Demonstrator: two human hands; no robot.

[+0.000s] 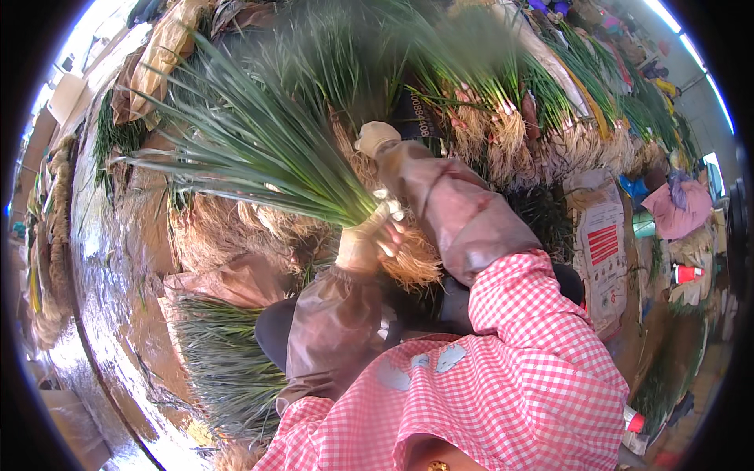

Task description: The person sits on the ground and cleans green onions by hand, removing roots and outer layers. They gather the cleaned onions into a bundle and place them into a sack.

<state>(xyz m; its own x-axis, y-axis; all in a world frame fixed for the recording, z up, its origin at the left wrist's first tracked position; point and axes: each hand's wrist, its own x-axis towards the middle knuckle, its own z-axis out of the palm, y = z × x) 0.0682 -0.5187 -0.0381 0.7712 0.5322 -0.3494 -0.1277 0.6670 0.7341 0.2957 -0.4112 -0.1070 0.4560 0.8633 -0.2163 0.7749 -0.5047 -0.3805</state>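
My left hand (368, 235), in a pale glove with the fingertips showing, is closed round the lower stems of a bunch of green onions (300, 159). The leaves fan out to the upper left, and the tan roots (412, 262) hang below the hand. Further up and to the right, my right hand (377, 139), also in a pale glove, is at the stacked green onions (341, 76). Its fingers are partly hidden, so I cannot tell whether they hold anything. Translucent sleeve covers wrap both forearms.
More rooted green onions (506, 129) lie in a long row at the upper right. Another leafy pile (230, 359) is at the lower left, near brown paper. A printed sack (601, 247) lies at the right. A person in pink (680, 206) is beyond it. Wet floor (106, 282) shows left.
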